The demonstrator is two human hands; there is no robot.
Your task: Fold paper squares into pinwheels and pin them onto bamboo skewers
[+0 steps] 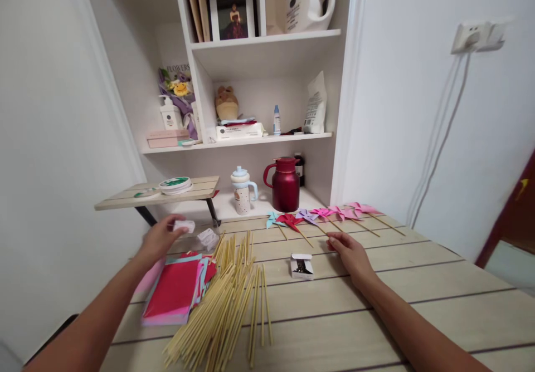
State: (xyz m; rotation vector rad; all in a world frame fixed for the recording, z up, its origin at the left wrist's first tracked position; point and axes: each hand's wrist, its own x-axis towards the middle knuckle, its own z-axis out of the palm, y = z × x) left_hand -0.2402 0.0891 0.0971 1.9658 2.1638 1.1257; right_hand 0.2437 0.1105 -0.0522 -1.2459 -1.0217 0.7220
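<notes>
The left hand [161, 238] gripped a white wad [184, 226] near the tabletop [418, 305] edge. The right hand [349, 252] lay open on bare wood beside six pinwheels [321, 216].

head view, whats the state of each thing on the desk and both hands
left hand: closed on a small white piece
right hand: open, flat on the table
small box: open, dark bits inside
paper stack: flat, red sheet on top
wooden sticks: loose pile, fanned out
pinwheels: assembled, lying in a row
red jug: upright, lid on
</notes>
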